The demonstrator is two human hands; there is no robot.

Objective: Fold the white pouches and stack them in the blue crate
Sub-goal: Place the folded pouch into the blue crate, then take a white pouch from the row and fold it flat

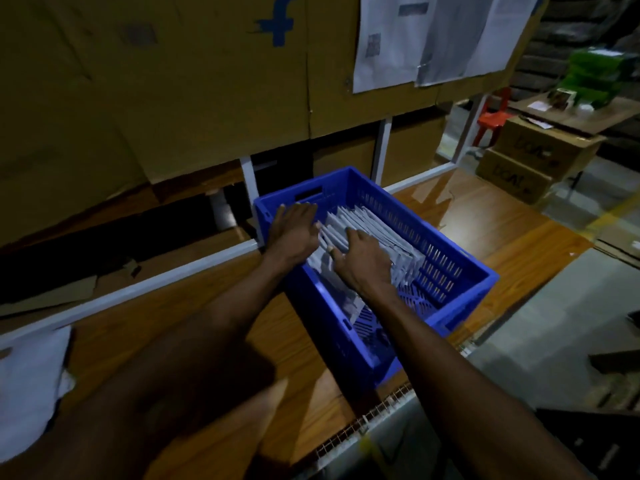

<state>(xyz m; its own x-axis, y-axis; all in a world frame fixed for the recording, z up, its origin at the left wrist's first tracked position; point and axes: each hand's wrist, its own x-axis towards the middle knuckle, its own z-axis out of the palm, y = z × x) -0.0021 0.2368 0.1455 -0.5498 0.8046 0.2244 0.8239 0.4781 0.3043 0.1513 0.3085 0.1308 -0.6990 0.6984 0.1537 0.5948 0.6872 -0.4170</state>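
A blue crate [460, 271] stands on the wooden table, holding a row of folded white pouches [374, 226] set on edge. My left hand [294, 230] lies flat with straight fingers over the crate's far left corner, beside the row. My right hand [363, 258] rests on top of the pouches, fingers spread and bent slightly over their upper edges. More white pouches [31, 382] lie in a loose pile at the table's left edge. One pouch [353, 306] sits lower in the crate near its front wall.
The wooden table [485, 223] runs along a wall of large cardboard sheets [173, 98] with papers [433, 39] taped on. Stacked cardboard boxes [540, 161], a red chair [491, 119] and green packs [595, 77] stand at the right.
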